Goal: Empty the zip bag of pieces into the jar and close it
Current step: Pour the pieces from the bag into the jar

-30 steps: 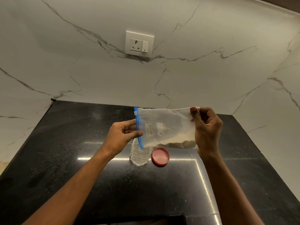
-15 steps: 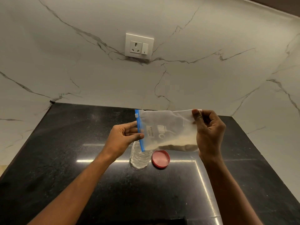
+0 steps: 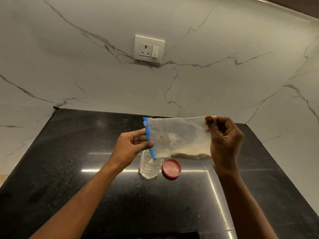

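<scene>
A clear zip bag point(image 3: 179, 135) with a blue zip strip hangs sideways above the counter, pale powder pooled along its lower edge. My left hand point(image 3: 131, 145) pinches the blue zip end, whose lower corner sits over the mouth of a clear plastic jar point(image 3: 149, 167). My right hand point(image 3: 224, 144) pinches the bag's bottom end and holds it up. The jar stands open on the black counter point(image 3: 69, 169). Its red lid point(image 3: 171, 168) lies flat just right of the jar.
A marble wall rises behind the counter, with a white socket and switch plate point(image 3: 149, 48) on it. The marble also closes in on the right side. A dark edge runs along the counter's left side.
The powder has slid a little toward the zip end along the lower edge. Both hands keep their grip and have barely moved.
</scene>
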`<state>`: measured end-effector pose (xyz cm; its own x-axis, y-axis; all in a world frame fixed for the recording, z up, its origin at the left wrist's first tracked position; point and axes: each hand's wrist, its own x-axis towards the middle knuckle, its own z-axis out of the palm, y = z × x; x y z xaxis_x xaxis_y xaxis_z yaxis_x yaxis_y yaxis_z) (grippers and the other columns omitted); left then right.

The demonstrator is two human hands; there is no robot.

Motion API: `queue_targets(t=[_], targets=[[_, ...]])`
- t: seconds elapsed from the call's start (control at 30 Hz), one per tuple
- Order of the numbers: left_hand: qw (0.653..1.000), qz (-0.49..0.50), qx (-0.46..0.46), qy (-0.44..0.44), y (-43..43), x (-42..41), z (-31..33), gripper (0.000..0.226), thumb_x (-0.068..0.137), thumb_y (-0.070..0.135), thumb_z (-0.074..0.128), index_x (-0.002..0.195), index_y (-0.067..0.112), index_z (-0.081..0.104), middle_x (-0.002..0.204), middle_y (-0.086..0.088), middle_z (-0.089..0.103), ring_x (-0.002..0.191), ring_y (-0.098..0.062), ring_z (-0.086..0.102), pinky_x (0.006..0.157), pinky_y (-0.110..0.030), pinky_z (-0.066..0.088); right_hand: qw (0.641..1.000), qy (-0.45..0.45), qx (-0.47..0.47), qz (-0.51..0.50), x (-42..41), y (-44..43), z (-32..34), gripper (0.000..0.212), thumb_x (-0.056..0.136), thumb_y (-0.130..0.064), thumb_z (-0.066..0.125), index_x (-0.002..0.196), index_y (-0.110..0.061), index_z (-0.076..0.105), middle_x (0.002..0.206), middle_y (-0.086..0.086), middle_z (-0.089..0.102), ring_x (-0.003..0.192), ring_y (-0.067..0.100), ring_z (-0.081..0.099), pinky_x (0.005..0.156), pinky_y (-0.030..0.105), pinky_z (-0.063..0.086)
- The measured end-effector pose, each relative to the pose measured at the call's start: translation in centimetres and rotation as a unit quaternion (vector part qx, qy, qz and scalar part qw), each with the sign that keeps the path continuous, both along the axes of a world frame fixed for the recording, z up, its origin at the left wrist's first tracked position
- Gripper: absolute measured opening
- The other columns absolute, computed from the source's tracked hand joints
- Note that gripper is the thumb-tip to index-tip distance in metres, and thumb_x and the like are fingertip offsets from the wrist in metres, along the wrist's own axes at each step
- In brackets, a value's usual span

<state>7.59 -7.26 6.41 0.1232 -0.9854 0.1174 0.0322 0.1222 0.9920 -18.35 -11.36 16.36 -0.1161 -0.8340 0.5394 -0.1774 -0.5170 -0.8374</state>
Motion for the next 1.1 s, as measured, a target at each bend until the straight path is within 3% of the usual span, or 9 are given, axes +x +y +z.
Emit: queue_targets(t=[0.5,0.67,0.83,0.97,1.03,1.1], targets=[[1.0,0.009,0.018,-0.015,0.1,-0.1,0.2,0.051,0.085,0.001,0.082,0.133,0.013,0.069,0.109,0.008,0.083,0.103,-0.013,0.08,0.079,-0.02,0.063,1.0,0.016,0.005,0.002,0.0,0.1,0.3,0.005,0.095,-0.023,0.074,0.093,-0.02,0.072,0.077,-0.017,0.072,0.066,0.0,0.064,0.059,0.014,0.052],[0.999,0.018,0.022,-0.029,0.2,0.1,0.2,0.052,0.085,0.0,0.082,0.134,0.01,0.07,0.112,0.003,0.083,0.105,-0.015,0.08,0.082,-0.025,0.065,1.0,0.024,0.006,0.012,-0.2,0.2,0.1,0.009,0.095,-0.02,0.074,0.097,-0.011,0.072,0.079,-0.009,0.071,0.069,-0.002,0.066,0.06,0.014,0.053],[0.998,0.025,0.037,-0.045,0.4,0.2,0.4,0.052,0.085,0.002,0.083,0.134,0.011,0.069,0.11,0.006,0.083,0.105,-0.014,0.08,0.086,-0.03,0.066,0.999,0.024,0.031,0.026,-0.3,0.2,0.1,0.008,0.095,-0.021,0.073,0.096,-0.013,0.072,0.082,-0.013,0.074,0.073,0.004,0.069,0.063,0.019,0.056],[0.984,0.04,0.059,-0.163,0.9,0.0,1.9,0.062,0.08,0.015,0.09,0.137,0.016,0.066,0.114,0.009,0.076,0.101,-0.005,0.078,0.094,-0.043,0.064,0.996,0.045,0.06,0.045,-0.4,0.3,-0.1,0.014,0.092,-0.03,0.071,0.097,-0.016,0.072,0.089,-0.002,0.074,0.079,0.013,0.072,0.068,0.028,0.062],[0.954,0.089,0.048,-0.281,0.9,-0.1,3.4,0.087,0.074,0.034,0.094,0.149,0.018,0.054,0.138,-0.003,0.06,0.123,-0.013,0.064,0.109,-0.041,0.055,0.995,0.052,0.07,0.047,-0.5,0.3,-0.4,0.012,0.093,-0.027,0.07,0.098,-0.016,0.071,0.092,0.002,0.073,0.081,0.014,0.072,0.07,0.029,0.063],[0.907,0.136,-0.048,-0.396,0.9,-0.6,6.0,0.098,0.073,0.057,0.087,0.155,0.021,0.047,0.152,-0.007,0.047,0.138,-0.023,0.046,0.112,-0.044,0.042,0.995,0.056,0.067,0.046,-0.6,0.3,-0.6,0.008,0.095,-0.019,0.07,0.1,-0.013,0.071,0.093,0.001,0.072,0.081,0.01,0.073,0.069,0.026,0.062]])
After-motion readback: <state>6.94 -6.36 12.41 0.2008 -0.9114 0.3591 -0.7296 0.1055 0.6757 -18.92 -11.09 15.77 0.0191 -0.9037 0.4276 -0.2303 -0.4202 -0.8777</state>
